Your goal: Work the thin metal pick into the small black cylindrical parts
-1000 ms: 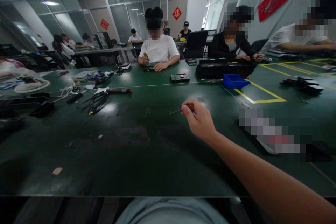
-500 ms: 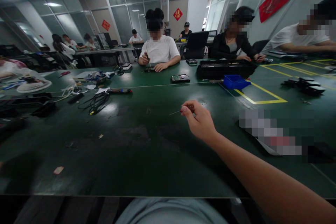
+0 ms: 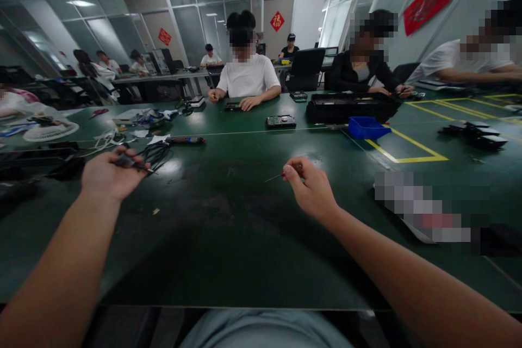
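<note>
My left hand (image 3: 106,175) is over the left half of the green table, palm turned partly up and fingers curled round a dark-handled pointed tool (image 3: 134,162). The tool's thin tip points right and slightly down; its exact kind is unclear. Just beyond it lie a coil of black cable (image 3: 158,153) and a corded tool with a brown and grey grip (image 3: 185,140). Right of the middle, my right hand (image 3: 308,185) pinches a slim screwdriver (image 3: 274,178) with a bit of red by the fingertips. Its bare shaft points left above the table, touching nothing; its handle is mostly hidden.
Across the green table (image 3: 228,261) a person in a white shirt (image 3: 248,79) works with a hand on a dark part. A hard drive (image 3: 281,121), a blue bin (image 3: 368,128), a long black casing (image 3: 353,107) and a white fan (image 3: 51,129) stand around.
My left hand has come into view from the left, holding the dark-handled tool. My right hand stays almost still with its screwdriver. The person opposite has lowered the hand that was raised.
</note>
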Motion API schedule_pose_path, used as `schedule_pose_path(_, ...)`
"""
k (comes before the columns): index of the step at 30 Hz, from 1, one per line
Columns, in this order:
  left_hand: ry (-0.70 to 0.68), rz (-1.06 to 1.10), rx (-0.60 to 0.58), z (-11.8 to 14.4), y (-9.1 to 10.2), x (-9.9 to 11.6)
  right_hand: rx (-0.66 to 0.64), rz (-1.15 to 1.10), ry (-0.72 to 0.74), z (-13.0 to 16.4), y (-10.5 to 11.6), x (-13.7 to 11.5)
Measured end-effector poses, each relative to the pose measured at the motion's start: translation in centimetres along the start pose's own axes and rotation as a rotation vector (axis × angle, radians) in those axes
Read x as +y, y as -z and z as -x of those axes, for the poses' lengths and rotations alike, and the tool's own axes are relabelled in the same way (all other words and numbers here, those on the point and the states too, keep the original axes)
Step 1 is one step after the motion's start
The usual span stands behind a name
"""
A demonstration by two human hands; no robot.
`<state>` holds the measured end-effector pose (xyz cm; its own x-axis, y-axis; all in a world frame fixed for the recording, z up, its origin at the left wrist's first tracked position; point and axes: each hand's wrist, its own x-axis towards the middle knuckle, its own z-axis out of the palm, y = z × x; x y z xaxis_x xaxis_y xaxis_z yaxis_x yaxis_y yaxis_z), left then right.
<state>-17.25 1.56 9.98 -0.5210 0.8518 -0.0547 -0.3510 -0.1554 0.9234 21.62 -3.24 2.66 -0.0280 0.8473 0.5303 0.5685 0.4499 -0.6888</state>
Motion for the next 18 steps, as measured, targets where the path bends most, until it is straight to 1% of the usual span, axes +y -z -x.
schedule_pose_path(1,0.090,0.084,-0.107,0.9,-1.5,-0.7,-0.005,-0.005,-0.005,0.0,0.0,0.0)
schedule_pose_path(2,0.155,0.154,-0.189,1.8,-3.0,-1.4,-0.015,-0.010,-0.005,0.0,0.0,0.0)
schedule_pose_path(3,0.229,0.194,-0.273,2.8,-4.4,-2.1,-0.029,-0.016,-0.002,0.0,0.1,-0.1)
schedule_pose_path(5,0.324,0.223,-0.400,4.8,-6.9,-3.6,-0.067,-0.024,0.005,0.1,0.1,-0.1)
schedule_pose_path(8,0.417,0.188,-0.504,7.6,-9.6,-6.4,-0.102,-0.020,-0.011,0.1,0.1,-0.2)
schedule_pose_path(9,0.412,0.140,-0.553,8.4,-10.3,-7.4,-0.105,-0.014,-0.017,0.1,0.1,-0.2)
schedule_pose_path(10,0.364,0.066,-0.608,9.2,-10.8,-8.4,-0.105,-0.006,-0.020,0.1,0.1,-0.3)
schedule_pose_path(12,0.171,-0.148,-0.715,10.6,-11.3,-10.2,-0.105,0.013,-0.012,0.0,0.1,-0.3)
schedule_pose_path(14,-0.006,-0.388,-0.812,11.6,-11.4,-11.8,-0.119,0.040,0.001,0.0,0.1,-0.5)
schedule_pose_path(16,-0.098,-0.599,-0.900,12.2,-11.2,-13.0,-0.135,0.066,0.014,0.1,0.1,-0.6)
schedule_pose_path(18,-0.162,-0.741,-0.979,12.6,-10.9,-14.1,-0.139,0.081,0.025,0.1,0.1,-0.8)
